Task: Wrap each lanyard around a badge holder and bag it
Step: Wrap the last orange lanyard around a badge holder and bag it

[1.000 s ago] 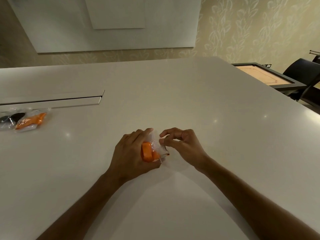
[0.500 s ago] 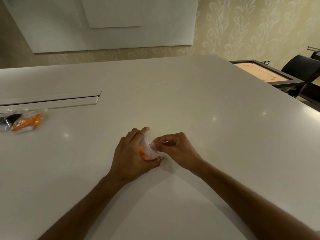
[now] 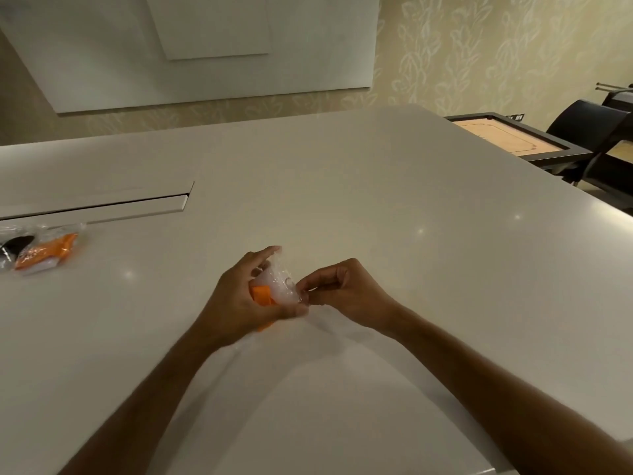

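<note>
Between both hands, clear bag (image 3: pixel 279 286) now bunched, orange lanyard (image 3: pixel 261 295) mostly hidden

Between our hands we see a clear bag (image 3: pixel 279 286) holding an orange lanyard (image 3: pixel 261 295). Under them lies the plain off-white table (image 3: pixel 376 217). Far to the left of our left hand (image 3: pixel 239 299) lie another orange lanyard bag (image 3: pixel 48 252) and a black one (image 3: pixel 15 243). Beyond, the wallpaper (image 3: pixel 479 46) shows pale leaves on cream.
</note>
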Available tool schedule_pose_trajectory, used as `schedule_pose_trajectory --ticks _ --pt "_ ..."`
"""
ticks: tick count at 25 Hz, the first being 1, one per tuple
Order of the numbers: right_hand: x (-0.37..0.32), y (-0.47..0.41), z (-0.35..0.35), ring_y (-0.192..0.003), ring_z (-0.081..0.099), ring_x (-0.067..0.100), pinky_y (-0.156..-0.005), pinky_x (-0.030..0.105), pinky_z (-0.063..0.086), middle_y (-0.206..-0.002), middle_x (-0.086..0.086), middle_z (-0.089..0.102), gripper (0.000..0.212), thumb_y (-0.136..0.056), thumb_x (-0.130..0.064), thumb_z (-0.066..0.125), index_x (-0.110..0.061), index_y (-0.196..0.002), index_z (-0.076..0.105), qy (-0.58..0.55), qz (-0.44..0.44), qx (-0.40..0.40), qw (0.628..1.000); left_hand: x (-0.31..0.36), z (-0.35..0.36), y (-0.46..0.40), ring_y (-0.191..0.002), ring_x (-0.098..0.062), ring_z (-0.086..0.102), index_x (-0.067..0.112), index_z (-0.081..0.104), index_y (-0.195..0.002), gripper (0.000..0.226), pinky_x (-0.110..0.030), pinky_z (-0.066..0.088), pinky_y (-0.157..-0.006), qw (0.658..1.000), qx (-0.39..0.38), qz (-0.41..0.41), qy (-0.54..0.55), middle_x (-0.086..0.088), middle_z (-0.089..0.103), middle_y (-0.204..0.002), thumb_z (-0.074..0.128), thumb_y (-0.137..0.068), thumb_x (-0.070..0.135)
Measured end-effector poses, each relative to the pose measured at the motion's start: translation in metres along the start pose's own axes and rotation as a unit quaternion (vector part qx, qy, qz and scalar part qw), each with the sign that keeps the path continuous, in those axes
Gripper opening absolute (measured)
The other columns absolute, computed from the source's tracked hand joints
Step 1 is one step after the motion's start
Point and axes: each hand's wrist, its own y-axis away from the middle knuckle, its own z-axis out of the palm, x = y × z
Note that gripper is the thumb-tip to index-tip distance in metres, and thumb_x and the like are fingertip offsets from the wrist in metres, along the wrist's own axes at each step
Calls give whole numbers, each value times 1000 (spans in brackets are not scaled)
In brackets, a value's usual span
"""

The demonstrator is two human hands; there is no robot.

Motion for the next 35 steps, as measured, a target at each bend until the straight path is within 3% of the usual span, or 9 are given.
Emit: schedule_pose_trajectory --ticks 4,7,12,17,22,27,29,32,35 --pt "-2 2 4 -76 70 9 -76 24 54 -76 -8 74 24 -83 7 64 -11 -91 77 29 -14 1 999 -5 -18 -4 -95 -20 67 19 72 -99 35 -21 53 -76 984 4 -54 171 -1 73 -99 75 -70 39" --pt "-5 4 7 -78 71 21 -76 41 55 -80 -2 76 18 -85 -5 64 -15 -90 79 33 -19 30 999 -4 -22 -3 -77 -12 66 16 72 -82 19 -16 51 -65 981 11 -46 189 -3 72 -83 73 -70 30" --pt "-9 11 11 -84 71 5 -74 21 56 -95 -9 76 12 -86 -19 75 -16 -96 79 104 -98 43 989 -7 -25 -4 -73 -7 65 15 68 -78 23 -16 51 -63 976 28 -68 203 0 71 -80 76 -66 32" --pt "-11 10 15 -89 67 2 -71 20 53 -99 -12 72 10 -93 -19 67 -15 -98 74 125 -104 57 985 -9 -31 -5 -84 -14 64 21 75 -81 19 -28 49 -78 961 19 -100 256 -1 72 -87 70 -73 37" --pt "-8 9 17 -95 65 5 -74 29 54 -101 -9 70 12 -99 -17 57 -14 -101 68 121 -100 37 987 -8 -28 -7 -85 -10 68 16 75 -83 13 -30 52 -79 966 58 -100 232 0 74 -91 63 -88 17" --pt "-6 10 16 -84 64 5 -65 22 49 -104 -13 67 12 -94 -23 65 -19 -98 76 258 -206 153 931 -3 -21 -6 -80 -6 66 17 71 -82 17 -19 54 -68 969 98 -86 209 6 72 -81 57 -92 15" --pt "-4 10 18 -84 64 6 -65 23 49 -104 -11 67 13 -93 -23 66 -17 -98 76 265 -241 188 914 -2 -17 -6 -86 -14 65 13 70 -87 15 -25 53 -74 968 122 -87 201 1 72 -85 57 -93 15" --pt "-3 10 21 -90 64 7 -70 17 46 -103 -6 69 12 -93 -17 66 -13 -99 75 247 -262 186 914 -1 -10 -5 -92 -23 63 9 68 -91 14 -33 52 -81 968 147 -83 184 -7 69 -92 56 -94 15" --pt "-7 11 23 -85 63 0 -65 10 42 -98 -9 71 10 -95 -14 64 -14 -98 73 200 -244 164 934 1 -7 -3 -87 -19 61 14 67 -85 13 -27 49 -73 965 152 -72 200 -5 68 -90 57 -93 17"
